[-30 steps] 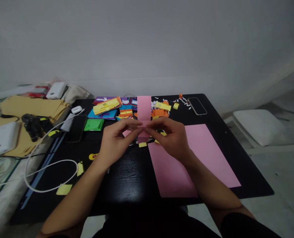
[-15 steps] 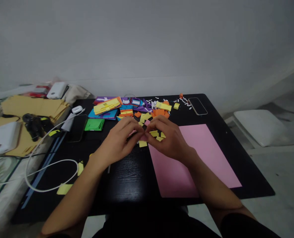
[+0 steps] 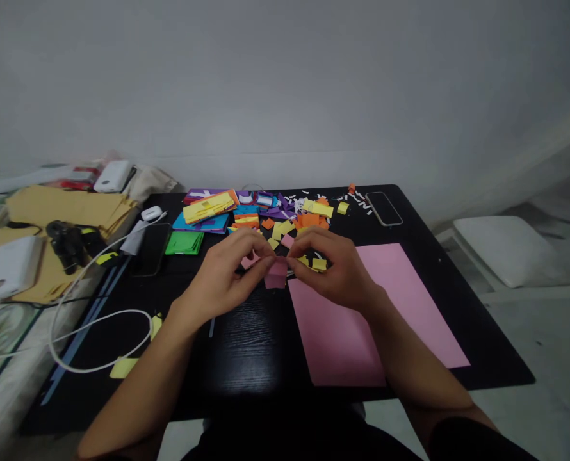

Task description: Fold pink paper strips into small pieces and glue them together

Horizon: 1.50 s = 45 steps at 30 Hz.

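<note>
Between my two hands hangs a small pink piece of paper (image 3: 276, 274), pinched along its upper edge. My left hand (image 3: 234, 269) is closed on its left corner with thumb and fingertips. At the right corner, the thumb and forefinger of my right hand (image 3: 330, 269) grip the same piece. Another bit of pink shows behind my left fingers, partly hidden. Just beyond the hands lie loose yellow paper pieces (image 3: 284, 228) and orange pieces (image 3: 311, 221). A large pink sheet (image 3: 410, 301) lies flat under my right wrist and forearm.
Folded yellow paper (image 3: 211, 206), blue paper (image 3: 201, 223) and green paper (image 3: 184, 242) lie at the back left. A phone (image 3: 384, 209) rests at the back right, another phone (image 3: 151, 248) at left. A white cable (image 3: 100, 314) loops over the left side. A white stool (image 3: 501, 246) stands right.
The fingertips have moved slightly apart, and the small pink paper now shows flat and hanging between them. The view has shifted very little; the other things stay in place.
</note>
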Available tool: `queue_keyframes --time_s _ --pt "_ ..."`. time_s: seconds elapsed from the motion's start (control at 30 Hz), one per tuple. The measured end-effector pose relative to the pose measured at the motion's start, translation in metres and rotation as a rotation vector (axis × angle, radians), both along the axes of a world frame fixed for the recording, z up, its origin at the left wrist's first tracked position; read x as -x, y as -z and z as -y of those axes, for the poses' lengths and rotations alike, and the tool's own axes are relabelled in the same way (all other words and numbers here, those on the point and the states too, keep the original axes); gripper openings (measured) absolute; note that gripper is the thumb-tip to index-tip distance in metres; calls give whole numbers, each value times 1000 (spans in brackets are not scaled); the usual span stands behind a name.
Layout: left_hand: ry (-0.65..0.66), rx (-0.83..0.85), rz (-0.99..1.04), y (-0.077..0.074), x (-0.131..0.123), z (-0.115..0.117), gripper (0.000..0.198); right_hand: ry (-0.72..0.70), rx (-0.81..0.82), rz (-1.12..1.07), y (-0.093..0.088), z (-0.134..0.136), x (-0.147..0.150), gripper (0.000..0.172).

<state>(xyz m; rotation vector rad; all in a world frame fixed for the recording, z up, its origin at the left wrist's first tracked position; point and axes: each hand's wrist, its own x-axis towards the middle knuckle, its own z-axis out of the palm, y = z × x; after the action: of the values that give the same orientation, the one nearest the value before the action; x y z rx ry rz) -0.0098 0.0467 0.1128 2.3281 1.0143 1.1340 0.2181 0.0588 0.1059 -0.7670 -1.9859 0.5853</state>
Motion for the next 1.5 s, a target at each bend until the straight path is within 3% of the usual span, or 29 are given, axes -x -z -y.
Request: queue_keyframes --time_s 0.4,0.73,0.97,1.1,1.27,1.5 --pt "22 128 104 5 -4 4 12 -129 61 25 3 -2 0 11" --pt "85 231 145 2 6 3 13 -184 103 0 0 -6 -7 13" --pt "-15 196 252 -1 16 -3 11 -83 192 -157 -5 -12 -14 9" --pt "-51 172 209 -2 11 -1 2 -16 252 -277 -3 -8 -7 7" --pt "-74 179 174 -3 6 2 4 -11 440 -415 4 -3 5 5" --pt "-62 238 263 2 1 2 5 -33 495 -478 5 -2 9 9"
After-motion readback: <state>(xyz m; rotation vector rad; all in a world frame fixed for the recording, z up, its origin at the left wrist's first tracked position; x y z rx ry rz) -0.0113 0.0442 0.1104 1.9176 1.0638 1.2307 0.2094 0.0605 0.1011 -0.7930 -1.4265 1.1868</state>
